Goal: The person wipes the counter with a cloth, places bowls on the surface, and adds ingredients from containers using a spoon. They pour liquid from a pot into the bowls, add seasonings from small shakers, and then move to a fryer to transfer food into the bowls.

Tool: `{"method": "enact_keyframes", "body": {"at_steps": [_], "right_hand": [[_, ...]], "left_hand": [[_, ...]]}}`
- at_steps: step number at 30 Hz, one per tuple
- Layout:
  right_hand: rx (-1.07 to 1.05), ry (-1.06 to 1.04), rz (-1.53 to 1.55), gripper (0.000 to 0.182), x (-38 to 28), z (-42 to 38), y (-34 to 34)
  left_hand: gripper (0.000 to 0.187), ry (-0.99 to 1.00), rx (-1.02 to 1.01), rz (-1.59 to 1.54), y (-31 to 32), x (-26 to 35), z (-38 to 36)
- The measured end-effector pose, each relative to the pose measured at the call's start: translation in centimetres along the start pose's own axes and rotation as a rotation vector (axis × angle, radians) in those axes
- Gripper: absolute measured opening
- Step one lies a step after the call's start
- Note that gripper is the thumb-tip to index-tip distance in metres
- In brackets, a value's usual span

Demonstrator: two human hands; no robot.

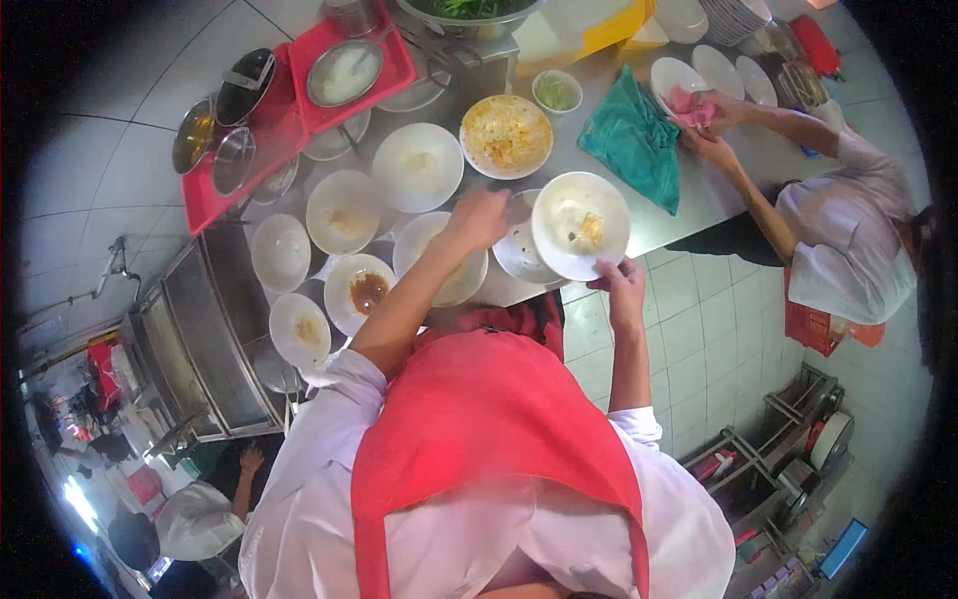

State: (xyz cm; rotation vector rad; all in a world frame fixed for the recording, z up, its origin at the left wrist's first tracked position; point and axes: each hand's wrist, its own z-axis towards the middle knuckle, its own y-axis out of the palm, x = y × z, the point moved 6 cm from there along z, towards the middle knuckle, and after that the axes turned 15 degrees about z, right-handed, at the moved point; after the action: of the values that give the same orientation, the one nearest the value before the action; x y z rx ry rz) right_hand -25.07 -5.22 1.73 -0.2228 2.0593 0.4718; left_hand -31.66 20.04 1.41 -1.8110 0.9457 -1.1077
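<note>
Red apron (479, 419) over white sleeves fills the near view, and past it we hold our two hands over a steel bench (699, 190). Our right hand (624, 290) grips the near rim of a white plate (581, 226) from below, fingers closed on it, tilting it up off the bench; a small scrap of yellowish food still sits on it. Our left hand (477, 220) is curled just beside a second plate (519, 250) that lies partly under the first; we cannot tell whether it grips something or only rests there.

Around them stand many used dishes: a bowl with brown sauce (361, 292), several smeared white plates (417, 166), and a plate of orange leftovers (506, 136). None looks cleaned, so by our judgement the clearing has hardly begun, and most of the stack remains.

Farther off lie a green cloth (634, 140) and red trays (299, 100) with metal bowls. At the far end another person's hands (704, 125) wipe a plate with a pink rag.
</note>
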Motion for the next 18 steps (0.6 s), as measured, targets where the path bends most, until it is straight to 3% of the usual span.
{"method": "enact_keyframes", "body": {"at_steps": [3, 6, 10, 12, 14, 18], "right_hand": [[0.043, -0.095, 0.003, 0.025, -1.5, 0.4, -0.6], [0.076, -0.148, -0.004, 0.023, -1.8, 0.3, -2.1], [0.253, -0.167, 0.128, 0.021, -1.3, 0.0, -4.7], [0.34, -0.221, 0.093, 0.021, -1.3, -0.2, -5.6], [0.343, -0.245, -0.006, 0.021, -1.3, -0.3, -5.6], [0.278, -0.156, -0.037, 0.02, 1.9, 0.9, -5.3]], "left_hand": [[0.023, 0.008, 0.126, -0.068, 0.1, -0.3, -0.1], [0.02, 0.014, 0.094, -0.046, -0.1, 0.0, -0.5], [0.018, 0.001, 0.226, -0.008, -1.5, -0.7, -2.8], [0.019, -0.076, 0.211, -0.12, -3.1, -1.6, -4.1], [0.02, -0.034, 0.272, -0.161, -3.5, -2.2, -4.7], [0.02, -0.111, 0.277, -0.444, -3.1, -3.0, -5.2]]}}
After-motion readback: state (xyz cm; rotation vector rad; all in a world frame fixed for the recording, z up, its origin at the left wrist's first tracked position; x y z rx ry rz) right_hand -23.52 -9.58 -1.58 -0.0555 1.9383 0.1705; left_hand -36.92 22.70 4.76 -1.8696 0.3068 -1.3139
